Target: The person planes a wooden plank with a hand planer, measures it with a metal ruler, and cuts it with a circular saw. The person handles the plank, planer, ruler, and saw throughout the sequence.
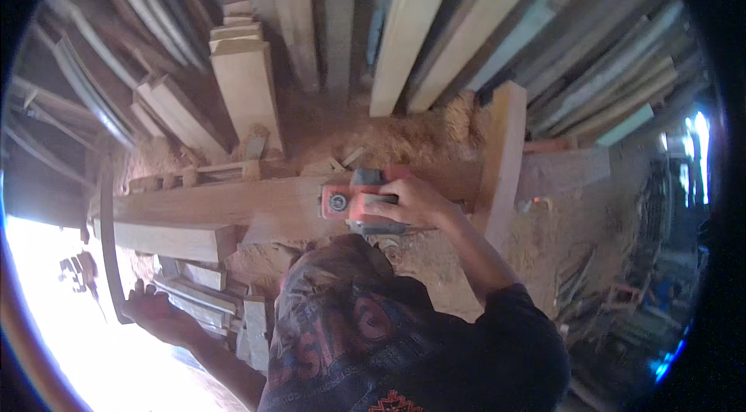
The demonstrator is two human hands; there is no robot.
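My right hand (416,204) is wrapped round the handle of a red and dark grey electric hand planer (353,193), which has a round dial on its left end. The planer rests on a long wooden plank (225,198) lying crosswise in front of me. At the far left, my left hand (161,316) is closed at the near end of a narrow dark wooden strip (113,257). That strip runs away from me past the left end of the plank. Part of the left hand's grip is hard to make out against the glare.
A thick wooden beam (503,156) crosses the plank's right part. A shorter timber block (175,241) lies along the near side. Beyond are stacked boards (245,86) and long leaning planks (412,31). Wood shavings (388,136) cover the ground. More offcuts (202,299) lie near my left arm.
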